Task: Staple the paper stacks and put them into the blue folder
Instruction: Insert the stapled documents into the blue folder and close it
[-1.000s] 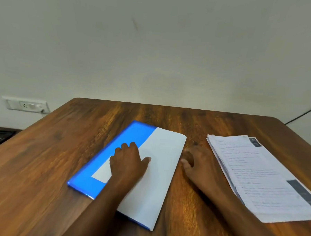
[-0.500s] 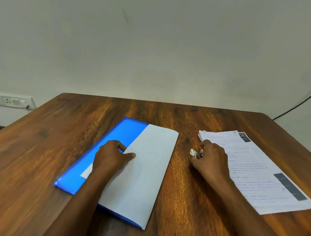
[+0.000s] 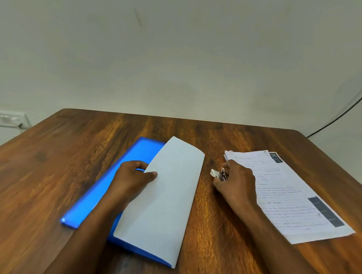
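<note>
Grip: our left hand [image 3: 132,176] now pinches the white paper stack's [image 3: 164,198] edge, lifting it off the blue folder [image 3: 110,187]; right hand [image 3: 236,181] has picked up the stapler [image 3: 218,174]. Stapling looks next.

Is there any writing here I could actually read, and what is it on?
None can be read.
Printed sheets: lines of text, too blurred.
Dark labels on those sheets: too small.
White sheet on the blue folder: blank.
Small object in the right hand: no legible mark.
</note>
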Motion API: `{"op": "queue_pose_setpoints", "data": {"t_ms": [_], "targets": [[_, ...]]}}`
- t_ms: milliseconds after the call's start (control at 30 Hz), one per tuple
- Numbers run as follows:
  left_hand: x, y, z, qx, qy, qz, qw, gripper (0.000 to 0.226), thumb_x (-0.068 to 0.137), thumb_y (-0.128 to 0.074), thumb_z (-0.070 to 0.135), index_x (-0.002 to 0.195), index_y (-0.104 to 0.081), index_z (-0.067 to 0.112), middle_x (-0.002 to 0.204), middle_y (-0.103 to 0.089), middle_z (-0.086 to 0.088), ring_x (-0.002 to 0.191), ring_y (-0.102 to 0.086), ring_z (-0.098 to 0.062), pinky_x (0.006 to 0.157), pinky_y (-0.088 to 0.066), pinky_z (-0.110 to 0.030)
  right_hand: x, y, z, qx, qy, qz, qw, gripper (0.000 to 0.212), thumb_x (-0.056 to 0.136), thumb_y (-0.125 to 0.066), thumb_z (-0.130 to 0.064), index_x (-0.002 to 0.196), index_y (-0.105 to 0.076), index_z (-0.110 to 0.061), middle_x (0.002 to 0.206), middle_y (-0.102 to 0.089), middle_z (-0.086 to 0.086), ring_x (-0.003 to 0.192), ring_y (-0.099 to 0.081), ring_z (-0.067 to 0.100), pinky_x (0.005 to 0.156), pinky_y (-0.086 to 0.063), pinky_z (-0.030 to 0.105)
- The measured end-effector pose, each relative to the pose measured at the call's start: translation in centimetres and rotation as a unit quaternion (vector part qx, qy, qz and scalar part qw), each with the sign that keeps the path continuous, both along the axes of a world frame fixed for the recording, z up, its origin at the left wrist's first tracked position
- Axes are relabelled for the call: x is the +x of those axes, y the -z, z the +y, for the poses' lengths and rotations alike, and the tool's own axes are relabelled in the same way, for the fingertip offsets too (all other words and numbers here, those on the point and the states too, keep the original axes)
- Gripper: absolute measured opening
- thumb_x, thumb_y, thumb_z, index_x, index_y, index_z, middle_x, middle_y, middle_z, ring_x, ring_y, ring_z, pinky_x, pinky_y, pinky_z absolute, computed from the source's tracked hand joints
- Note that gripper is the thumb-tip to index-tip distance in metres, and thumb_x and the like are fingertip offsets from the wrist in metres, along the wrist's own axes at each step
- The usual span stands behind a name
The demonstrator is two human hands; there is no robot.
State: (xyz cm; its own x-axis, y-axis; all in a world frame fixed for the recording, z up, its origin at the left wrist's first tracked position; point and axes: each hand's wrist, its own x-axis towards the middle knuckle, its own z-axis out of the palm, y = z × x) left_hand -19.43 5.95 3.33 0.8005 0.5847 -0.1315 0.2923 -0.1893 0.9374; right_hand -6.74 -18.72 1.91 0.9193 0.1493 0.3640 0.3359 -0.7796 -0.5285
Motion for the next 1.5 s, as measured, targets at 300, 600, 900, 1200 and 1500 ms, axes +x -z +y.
{"op": "queue_pose_setpoints", "data": {"t_ms": [300,600,900,1200,1500], "targets": [[0.3,1.5,1.0,0.084,-0.030,0.066,0.994,0.016,0.075,-0.084,0.026,0.077,-0.072,0.016,0.081,-0.073,-0.005,0.074,-0.071,-0.025,0.063,-0.050,-0.032,7.2,-0.2,3.3,0.031,-0.048,0.019,0.998,0.024,0.083,-0.087,-0.024,0.098,-0.068,-0.022,0.096,-0.072,-0.001,0.076,-0.065,0.010,0.068,-0.051,0.019],[0.4,2.0,1.3,0.096,-0.042,0.082,0.991,0.021,0.067,-0.082,0.030,0.075,-0.072,0.013,0.066,-0.070,-0.001,0.068,-0.071,-0.024,0.059,-0.049,-0.030,13.9,0.5,6.7,0.038,-0.142,0.076,0.986,0.026,0.092,-0.075,-0.005,0.114,-0.072,-0.019,0.118,-0.071,0.001,0.111,-0.064,0.015,0.081,-0.045,0.017],[0.1,1.3,0.6,0.051,-0.046,0.068,0.995,0.015,0.073,-0.083,0.025,0.073,-0.073,0.014,0.058,-0.067,0.000,0.053,-0.063,-0.017,0.056,-0.048,-0.029,13.2,-0.1,6.1,0.034,-0.146,0.066,0.987,0.042,0.090,-0.076,-0.005,0.128,-0.067,-0.022,0.132,-0.068,0.001,0.122,-0.063,0.020,0.089,-0.047,0.024],[-1.6,-2.7,-2.1,-0.154,0.112,-0.059,0.980,0.023,0.103,-0.060,0.023,0.099,-0.083,0.022,0.096,-0.082,-0.006,0.081,-0.078,-0.023,0.089,-0.061,-0.047,2.2,-1.6,4.7,0.115,-0.181,0.100,0.972,0.049,0.088,-0.060,-0.074,0.111,-0.073,-0.033,0.118,-0.072,-0.014,0.101,-0.069,0.006,0.089,-0.060,0.031],[-0.9,-1.4,-6.3,-0.136,0.288,-0.100,0.943,0.031,0.109,-0.051,0.029,0.132,-0.070,0.019,0.124,-0.077,-0.002,0.119,-0.072,-0.019,0.098,-0.060,-0.043,-3.0,-5.0,1.9,0.338,-0.265,0.382,0.818,0.064,0.079,-0.076,-0.066,0.121,-0.071,-0.018,0.119,-0.074,0.009,0.110,-0.071,0.030,0.092,-0.061,0.043]]}}
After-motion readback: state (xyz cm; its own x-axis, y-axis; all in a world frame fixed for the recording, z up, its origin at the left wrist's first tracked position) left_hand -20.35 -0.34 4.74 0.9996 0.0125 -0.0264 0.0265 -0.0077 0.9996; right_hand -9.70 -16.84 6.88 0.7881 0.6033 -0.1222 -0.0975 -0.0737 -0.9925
